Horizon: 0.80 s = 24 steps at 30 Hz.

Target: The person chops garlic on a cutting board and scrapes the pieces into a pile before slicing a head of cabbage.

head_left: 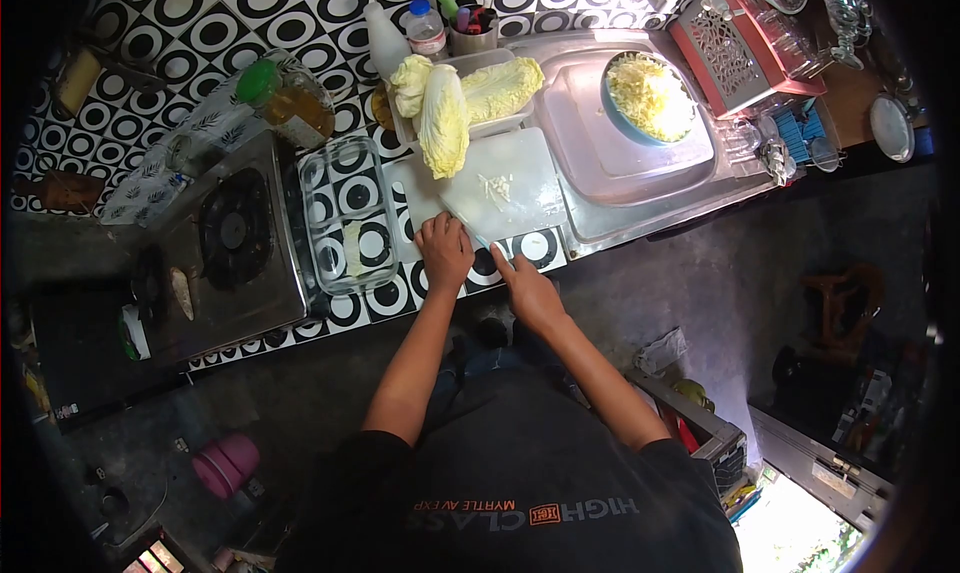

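My right hand [532, 295] grips a knife [468, 225] by its handle. The blade points up and left over the white cutting board [525, 163], close to the fingertips of my left hand [446, 251]. Those left fingers are curled and pressed together at the board's lower left; whatever lies under them is hidden. Thin pale shreds [495, 190] lie in the middle of the board. Behind it, a napa cabbage [445, 123] leans over the edge of a clear tray [490, 130], which also holds more cabbage [502, 89].
Left of the board stands a rectangular glass dish [350, 218] with a pale leaf piece inside, then a gas stove [250, 263]. At the right, a bowl of shredded cabbage [650, 98] sits on the sink area [560, 188]. A green-lidded jar [290, 103] and bottles stand behind.
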Motion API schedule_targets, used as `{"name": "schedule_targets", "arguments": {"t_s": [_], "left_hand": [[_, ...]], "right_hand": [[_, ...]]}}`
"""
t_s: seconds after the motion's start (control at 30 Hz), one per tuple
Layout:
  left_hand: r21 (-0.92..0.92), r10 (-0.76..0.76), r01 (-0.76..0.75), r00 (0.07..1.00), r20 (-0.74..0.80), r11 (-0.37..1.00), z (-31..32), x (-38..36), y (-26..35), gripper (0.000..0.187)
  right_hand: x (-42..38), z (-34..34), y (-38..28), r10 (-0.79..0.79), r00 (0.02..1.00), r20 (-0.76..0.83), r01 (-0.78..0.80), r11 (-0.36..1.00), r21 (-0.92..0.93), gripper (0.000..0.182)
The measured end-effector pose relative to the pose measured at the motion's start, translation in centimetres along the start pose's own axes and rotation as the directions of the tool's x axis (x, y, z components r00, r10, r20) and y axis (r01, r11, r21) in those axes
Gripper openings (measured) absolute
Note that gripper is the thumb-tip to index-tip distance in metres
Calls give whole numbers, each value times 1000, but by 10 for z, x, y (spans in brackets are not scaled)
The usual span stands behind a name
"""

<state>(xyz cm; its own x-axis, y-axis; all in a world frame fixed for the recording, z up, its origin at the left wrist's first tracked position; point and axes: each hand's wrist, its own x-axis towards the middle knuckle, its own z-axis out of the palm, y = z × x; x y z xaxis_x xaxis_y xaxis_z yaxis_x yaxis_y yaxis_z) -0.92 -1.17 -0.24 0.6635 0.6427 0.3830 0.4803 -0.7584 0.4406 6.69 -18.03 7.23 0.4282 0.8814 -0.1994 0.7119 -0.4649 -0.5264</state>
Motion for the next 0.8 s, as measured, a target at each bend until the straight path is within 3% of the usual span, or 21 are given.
{"name": "schedule_targets", "arguments": {"t_s": [0.8], "left_hand": [[4,9,-8,1000,-18,1000,-1,2,0,11]], "right_hand": [[11,1,3,6,997,72,-11,998,67,83]]}}
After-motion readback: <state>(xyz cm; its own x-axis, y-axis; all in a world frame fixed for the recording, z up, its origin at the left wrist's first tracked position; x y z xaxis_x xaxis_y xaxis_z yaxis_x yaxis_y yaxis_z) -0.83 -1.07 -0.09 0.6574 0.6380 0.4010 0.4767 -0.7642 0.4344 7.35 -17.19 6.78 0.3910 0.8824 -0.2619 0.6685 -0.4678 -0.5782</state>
